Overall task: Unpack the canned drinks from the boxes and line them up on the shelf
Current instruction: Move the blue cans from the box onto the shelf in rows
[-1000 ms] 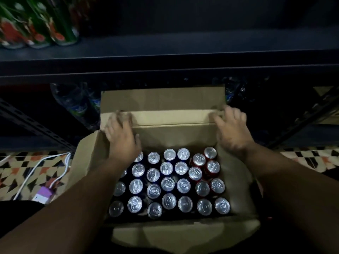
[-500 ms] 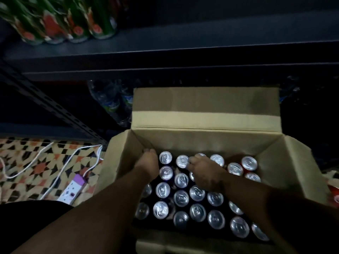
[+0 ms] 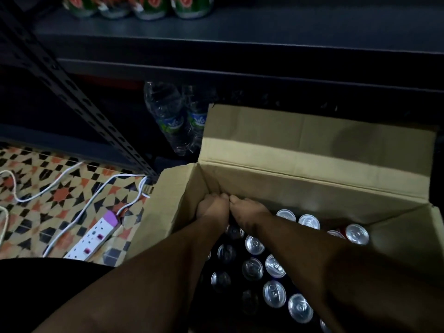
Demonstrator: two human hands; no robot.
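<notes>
An open cardboard box [image 3: 314, 162] stands on the floor below a dark shelf [image 3: 252, 32]. Several drink cans [image 3: 275, 265] with silver tops stand upright inside it, mostly dark, with a red one [image 3: 355, 234] at the far right. Both my hands are pressed together in the box's far left corner, reaching down among the cans. My left hand [image 3: 212, 209] is against the left wall and my right hand [image 3: 248, 211] touches it. Their fingers curl downward and are hidden, so I cannot see whether they hold a can.
Green cans [image 3: 149, 6] stand at the back left of the shelf. Plastic water bottles [image 3: 173, 116] lie under it behind the box. A slanted metal shelf post [image 3: 72, 92] runs to the box's left. A white power strip [image 3: 93, 236] and cables lie on the patterned floor.
My hands left the rear flap, dropped into the box, then slid together into the far left corner. The view shifted left, so the box sits further right.
</notes>
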